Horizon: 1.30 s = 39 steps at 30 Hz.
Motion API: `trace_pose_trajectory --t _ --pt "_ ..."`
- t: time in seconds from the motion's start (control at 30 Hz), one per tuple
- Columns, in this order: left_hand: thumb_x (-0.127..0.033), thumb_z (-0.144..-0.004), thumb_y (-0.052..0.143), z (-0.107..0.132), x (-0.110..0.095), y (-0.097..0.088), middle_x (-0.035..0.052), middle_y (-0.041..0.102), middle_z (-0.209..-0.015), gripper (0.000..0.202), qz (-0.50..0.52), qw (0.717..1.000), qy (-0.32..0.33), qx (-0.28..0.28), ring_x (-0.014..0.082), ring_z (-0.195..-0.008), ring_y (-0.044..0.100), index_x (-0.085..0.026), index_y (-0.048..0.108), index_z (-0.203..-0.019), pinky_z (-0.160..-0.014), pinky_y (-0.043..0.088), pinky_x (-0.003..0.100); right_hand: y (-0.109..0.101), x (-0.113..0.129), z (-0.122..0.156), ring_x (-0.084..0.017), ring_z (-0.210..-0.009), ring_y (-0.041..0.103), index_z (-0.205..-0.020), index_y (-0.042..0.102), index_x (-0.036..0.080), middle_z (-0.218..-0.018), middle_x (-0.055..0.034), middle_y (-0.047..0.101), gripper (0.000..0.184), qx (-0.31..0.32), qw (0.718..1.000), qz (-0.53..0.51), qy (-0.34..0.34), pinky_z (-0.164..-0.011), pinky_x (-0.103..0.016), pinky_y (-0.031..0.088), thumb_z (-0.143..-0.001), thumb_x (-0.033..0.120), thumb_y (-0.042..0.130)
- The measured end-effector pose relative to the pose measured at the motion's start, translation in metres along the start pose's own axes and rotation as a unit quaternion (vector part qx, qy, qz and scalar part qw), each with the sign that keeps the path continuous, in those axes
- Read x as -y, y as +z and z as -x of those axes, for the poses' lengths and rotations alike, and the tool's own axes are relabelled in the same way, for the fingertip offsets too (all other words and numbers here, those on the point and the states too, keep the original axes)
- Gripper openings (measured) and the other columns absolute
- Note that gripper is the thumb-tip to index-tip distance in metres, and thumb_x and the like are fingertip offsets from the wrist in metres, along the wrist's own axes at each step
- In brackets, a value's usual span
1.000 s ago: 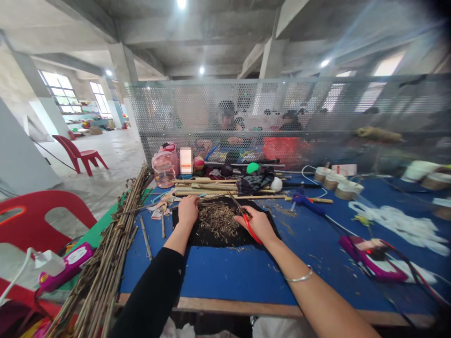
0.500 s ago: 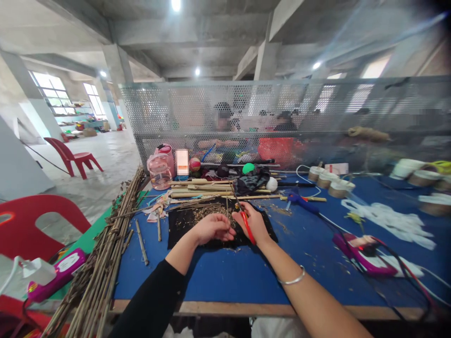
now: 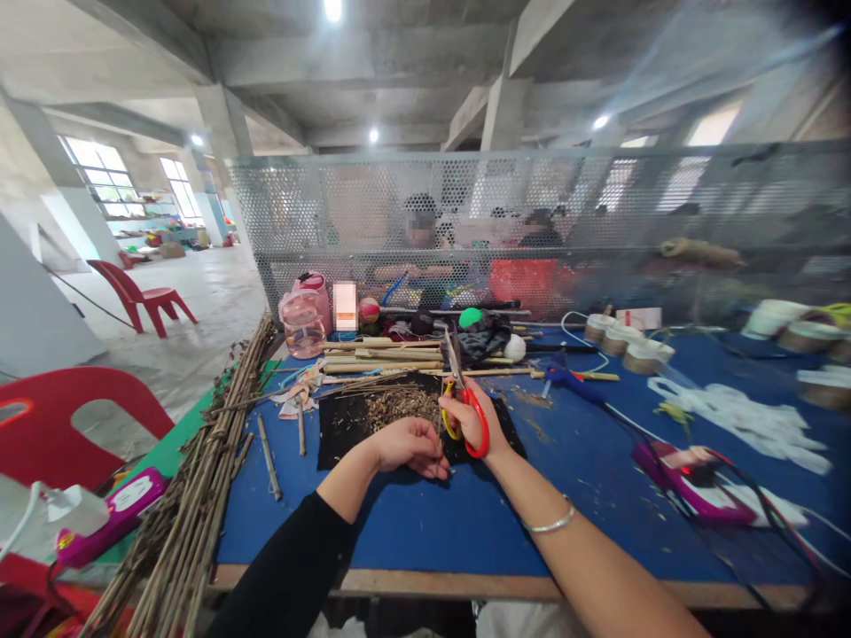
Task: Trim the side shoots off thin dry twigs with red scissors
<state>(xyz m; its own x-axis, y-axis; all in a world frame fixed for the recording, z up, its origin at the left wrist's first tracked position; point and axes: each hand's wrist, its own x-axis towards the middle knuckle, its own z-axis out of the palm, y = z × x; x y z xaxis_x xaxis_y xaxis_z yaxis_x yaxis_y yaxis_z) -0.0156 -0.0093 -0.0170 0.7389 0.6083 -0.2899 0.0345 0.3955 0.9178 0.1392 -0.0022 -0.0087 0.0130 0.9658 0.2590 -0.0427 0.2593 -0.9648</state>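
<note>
My right hand [image 3: 471, 418] grips red-and-yellow scissors [image 3: 465, 399], blades pointing up and away over a black cloth [image 3: 336, 425]. My left hand [image 3: 409, 446] rests on the cloth's near edge beside it, fingers curled in a pinch on a thin twig that I can barely make out. A heap of short cut twig pieces [image 3: 402, 406] lies on the cloth just beyond both hands. The cloth sits on a blue table [image 3: 412, 523].
A long bundle of twigs [image 3: 199, 496] lies along the table's left edge. Bamboo sticks [image 3: 382, 354], a pink jug [image 3: 306, 315], tape rolls [image 3: 625, 346], a blue glue gun [image 3: 572, 381], a purple tool [image 3: 691, 483] and cables are spread about. People sit behind a mesh screen [image 3: 532, 230]. Red chairs stand at left.
My left hand came off the cloth's far left corner to its near edge beside the right hand. The right hand tilted the scissors upright, showing the handles.
</note>
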Motion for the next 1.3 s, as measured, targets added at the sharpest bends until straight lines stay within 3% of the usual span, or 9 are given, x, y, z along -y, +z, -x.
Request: trace_pose_trajectory --t 0.1,0.23,0.33,0.47,0.53,0.63,0.8,1.07,1.3 --pt "-0.03 -0.059 0.074 0.001 -0.004 0.0 0.0087 0.067 -0.076 0.033 0.013 1.0 0.014 -0.014 0.0176 -0.069 0.065 -0.013 0.051 -0.075 -0.063 0.048 0.028 0.003 0.004 -0.006 -0.006 -0.04 0.039 -0.096 0.049 0.019 -0.061 0.0069 0.05 0.034 0.016 1.0 0.016 0.009 -0.038 -0.019 0.031 -0.065 0.026 0.061" --pt "-0.034 -0.067 0.069 0.002 -0.011 -0.004 0.0067 0.065 -0.081 0.035 0.083 0.987 0.099 -0.099 0.0155 -0.073 0.065 -0.015 0.051 -0.091 -0.065 0.048 0.027 0.014 0.01 -0.012 -0.008 -0.047 0.047 -0.094 0.049 0.019 -0.063 0.0057 0.052 0.034 0.059 0.997 0.049 0.015 -0.044 -0.02 0.037 -0.062 0.024 0.062" --pt "-0.028 -0.064 0.073 0.002 -0.013 -0.008 0.0039 0.064 -0.074 0.047 0.106 0.974 0.139 -0.144 0.0144 -0.065 0.064 -0.016 0.047 -0.1 -0.06 0.048 0.024 0.022 0.009 -0.011 -0.009 -0.045 0.047 -0.098 0.047 0.019 -0.063 0.0052 0.053 0.038 0.083 0.995 0.049 0.019 -0.044 -0.022 0.039 -0.065 0.029 0.061" --pt "-0.023 -0.06 0.076 0.0 -0.013 -0.008 0.0033 0.063 -0.071 0.051 0.118 0.961 0.167 -0.187 0.0126 -0.062 0.063 -0.014 0.049 -0.103 -0.056 0.048 0.021 0.02 0.004 -0.008 -0.012 -0.055 0.052 -0.098 0.048 0.018 -0.068 0.0019 0.055 0.035 0.032 0.997 0.073 -0.024 -0.053 -0.024 0.044 -0.072 0.039 0.058" --pt "-0.023 -0.061 0.075 0.0 -0.014 -0.007 0.0034 0.064 -0.073 0.048 0.129 0.954 0.171 -0.209 0.0117 -0.063 0.063 -0.014 0.052 -0.101 -0.055 0.048 0.02 0.013 0.002 -0.006 -0.014 -0.06 0.054 -0.1 0.049 0.018 -0.07 0.0002 0.057 0.035 0.03 0.991 0.128 -0.039 -0.059 -0.026 0.045 -0.074 0.042 0.056" --pt "-0.024 -0.06 0.075 -0.001 -0.015 -0.007 0.0021 0.064 -0.071 0.042 0.127 0.948 0.166 -0.238 0.0088 -0.057 0.06 -0.014 0.055 -0.095 -0.053 0.048 0.019 0.004 -0.001 -0.002 -0.016 -0.069 0.056 -0.106 0.049 0.018 -0.079 -0.0033 0.06 0.046 0.053 0.959 0.272 -0.06 -0.069 -0.03 0.046 -0.069 0.041 0.062" --pt "-0.029 -0.055 0.077 -0.002 -0.013 -0.005 0.0 0.062 -0.063 0.034 0.088 0.95 0.158 -0.256 0.0055 -0.046 0.053 -0.013 0.055 -0.077 -0.046 0.044 0.018 0.004 -0.009 0.001 -0.02 -0.085 0.057 -0.114 0.048 0.016 -0.1 -0.0095 0.059 0.056 0.086 0.915 0.384 -0.09 -0.079 -0.033 0.044 -0.067 0.041 0.065" --pt "-0.029 -0.054 0.076 -0.005 -0.011 -0.001 -0.0033 0.057 -0.056 0.034 0.057 0.953 0.139 -0.262 0.0054 -0.044 0.05 -0.014 0.052 -0.072 -0.045 0.043 0.018 0.006 -0.007 0.003 -0.024 -0.1 0.054 -0.117 0.049 0.017 -0.112 -0.012 0.057 0.058 0.084 0.906 0.402 -0.105 -0.086 -0.035 0.042 -0.068 0.043 0.065" --pt "-0.03 -0.054 0.076 -0.003 -0.012 0.001 -0.0022 0.059 -0.058 0.034 0.061 0.95 0.144 -0.27 0.007 -0.047 0.053 -0.015 0.05 -0.07 -0.049 0.046 0.021 0.007 0.0 0.006 -0.019 -0.068 0.062 -0.107 0.058 0.017 -0.083 -0.0077 0.068 0.047 0.096 0.916 0.38 -0.086 -0.063 -0.026 0.045 -0.07 0.046 0.062"
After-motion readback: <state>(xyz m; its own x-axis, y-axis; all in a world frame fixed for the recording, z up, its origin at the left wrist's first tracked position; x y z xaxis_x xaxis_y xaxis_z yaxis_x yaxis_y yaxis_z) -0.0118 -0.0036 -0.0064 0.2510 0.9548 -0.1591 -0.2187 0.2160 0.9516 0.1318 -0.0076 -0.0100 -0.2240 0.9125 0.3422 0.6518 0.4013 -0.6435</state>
